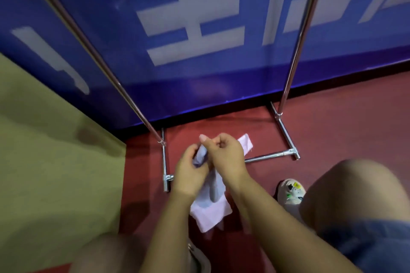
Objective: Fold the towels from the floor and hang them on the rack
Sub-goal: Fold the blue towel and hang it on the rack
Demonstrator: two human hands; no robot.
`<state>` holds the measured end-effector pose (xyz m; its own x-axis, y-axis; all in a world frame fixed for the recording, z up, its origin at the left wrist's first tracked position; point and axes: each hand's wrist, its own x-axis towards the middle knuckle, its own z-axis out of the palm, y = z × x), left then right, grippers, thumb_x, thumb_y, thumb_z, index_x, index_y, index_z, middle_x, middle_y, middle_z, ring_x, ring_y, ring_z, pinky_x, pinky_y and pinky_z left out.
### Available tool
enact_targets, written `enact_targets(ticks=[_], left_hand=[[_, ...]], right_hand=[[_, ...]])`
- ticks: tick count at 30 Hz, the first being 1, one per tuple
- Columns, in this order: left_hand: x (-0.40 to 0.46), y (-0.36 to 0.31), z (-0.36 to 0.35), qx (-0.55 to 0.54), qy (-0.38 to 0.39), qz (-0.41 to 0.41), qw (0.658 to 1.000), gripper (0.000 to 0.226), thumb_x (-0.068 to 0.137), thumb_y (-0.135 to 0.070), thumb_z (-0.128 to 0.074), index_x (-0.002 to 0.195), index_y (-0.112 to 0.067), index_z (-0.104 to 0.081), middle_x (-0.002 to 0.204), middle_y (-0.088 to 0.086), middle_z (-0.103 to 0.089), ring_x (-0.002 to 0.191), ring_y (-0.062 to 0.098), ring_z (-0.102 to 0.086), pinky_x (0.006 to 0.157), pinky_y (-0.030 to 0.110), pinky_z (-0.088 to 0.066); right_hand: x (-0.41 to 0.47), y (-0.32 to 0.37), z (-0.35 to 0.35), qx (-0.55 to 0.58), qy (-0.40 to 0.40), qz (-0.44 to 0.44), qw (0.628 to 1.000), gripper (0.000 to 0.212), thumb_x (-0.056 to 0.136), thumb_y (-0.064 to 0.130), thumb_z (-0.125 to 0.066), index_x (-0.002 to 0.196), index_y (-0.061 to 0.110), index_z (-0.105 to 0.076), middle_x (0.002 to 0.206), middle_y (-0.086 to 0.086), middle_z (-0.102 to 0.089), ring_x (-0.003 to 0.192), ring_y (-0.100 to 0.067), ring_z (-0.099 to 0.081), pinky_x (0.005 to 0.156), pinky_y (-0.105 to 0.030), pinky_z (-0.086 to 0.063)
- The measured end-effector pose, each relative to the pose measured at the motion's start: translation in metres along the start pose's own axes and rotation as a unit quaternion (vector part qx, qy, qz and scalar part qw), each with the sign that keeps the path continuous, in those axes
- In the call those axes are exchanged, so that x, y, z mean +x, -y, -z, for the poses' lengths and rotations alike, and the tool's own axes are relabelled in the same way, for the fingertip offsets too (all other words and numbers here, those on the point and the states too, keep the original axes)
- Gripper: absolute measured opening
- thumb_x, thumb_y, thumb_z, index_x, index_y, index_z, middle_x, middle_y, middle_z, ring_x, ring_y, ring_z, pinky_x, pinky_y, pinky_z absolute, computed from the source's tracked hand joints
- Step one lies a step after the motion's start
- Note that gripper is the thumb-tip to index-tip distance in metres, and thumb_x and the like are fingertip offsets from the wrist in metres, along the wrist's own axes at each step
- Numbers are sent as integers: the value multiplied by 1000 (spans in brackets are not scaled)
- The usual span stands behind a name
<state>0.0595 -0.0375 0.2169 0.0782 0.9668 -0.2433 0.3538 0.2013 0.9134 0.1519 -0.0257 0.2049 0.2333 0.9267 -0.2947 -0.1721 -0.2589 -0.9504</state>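
Observation:
I crouch over a red floor and hold a light blue towel [213, 186] up between both hands. My left hand [189, 170] pinches its upper edge and my right hand [226, 157] grips it beside that. The blue towel hangs down, bunched, between my wrists. A pink towel [210, 215] lies flat on the floor under my hands, and its far corner [246, 143] shows behind my right hand. The chrome rack [286, 82] stands in front of me, its two uprights rising out of view and its base bars on the floor.
A blue wall panel [199, 29] with large white characters stands right behind the rack. An olive-green surface [48, 162] fills the left side. My knees and a white sneaker [292, 193] are at the bottom and right. Blurred pink cloth shows at the top edge.

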Motion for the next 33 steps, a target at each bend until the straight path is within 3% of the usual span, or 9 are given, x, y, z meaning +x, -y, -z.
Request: enact_targets(ticks=[1,4,8,15,19,24,27,30,33], left_hand=[[-9,-14,6,4,-4,-26,1000,20,83,-2,-63,91,-20,-60,79,-7,-66,67,-3,-59,61,9,-44],[-32,-52,26,37,3,-93,995,26,82,-11,-68,100,-29,-65,94,-11,-71,85,-1,-64,75,15,-50],[-48,-100,43,48,-5,-162,986,14,82,-12,-70,93,-20,-69,87,-5,-71,78,6,-60,75,25,-49],[-67,-193,58,-183,-26,-219,958,13,91,-6,-56,82,-15,-62,79,2,-66,77,14,-59,69,25,-48],[-67,-237,61,-195,-34,-237,951,13,92,-4,-54,85,-12,-61,85,7,-65,84,20,-61,77,35,-50],[-64,-267,57,-174,-47,-209,961,10,91,-11,-58,83,-14,-63,86,8,-67,87,24,-63,80,42,-52],[-68,-275,62,-196,-16,-239,951,13,91,-7,-55,82,-12,-62,80,6,-64,78,18,-61,69,31,-49],[-68,-279,74,-276,30,-239,930,22,93,-5,-49,77,-13,-62,73,4,-63,72,18,-60,68,31,-47],[-61,-276,85,-366,71,-218,902,21,86,-6,-49,73,-14,-63,72,5,-62,74,19,-59,75,34,-44]], right_hand=[[-9,19,3,-2,3,20,1000,40,79,37,-70,62,4,-52,61,-20,-67,62,-36,-67,70,-47,-56],[-34,86,21,-4,-4,88,996,38,82,28,-71,55,13,-49,53,-8,-58,50,-15,-55,57,-27,-48],[-59,166,38,21,11,149,989,39,83,29,-69,56,16,-45,45,4,-47,45,-8,-43,50,-20,-39],[-73,236,60,82,76,180,977,28,89,22,-63,66,11,-51,53,-1,-45,50,-11,-41,51,-20,-38],[-66,234,71,68,96,160,980,20,90,21,-61,75,8,-59,55,3,-55,55,-11,-48,55,-21,-41],[-64,227,72,-17,152,169,974,28,85,37,-64,106,18,-65,103,2,-69,96,-11,-65,83,-32,-54],[-58,217,73,-45,116,158,980,57,80,39,-68,133,34,-47,135,9,-45,118,-15,-54,84,-33,-55],[-45,210,73,-51,106,116,986,72,84,29,-68,142,44,-29,147,8,-27,121,-19,-46,84,-36,-55],[-30,203,63,-125,149,91,977,66,84,27,-69,140,40,-37,138,14,-36,111,-15,-48,82,-33,-52]])
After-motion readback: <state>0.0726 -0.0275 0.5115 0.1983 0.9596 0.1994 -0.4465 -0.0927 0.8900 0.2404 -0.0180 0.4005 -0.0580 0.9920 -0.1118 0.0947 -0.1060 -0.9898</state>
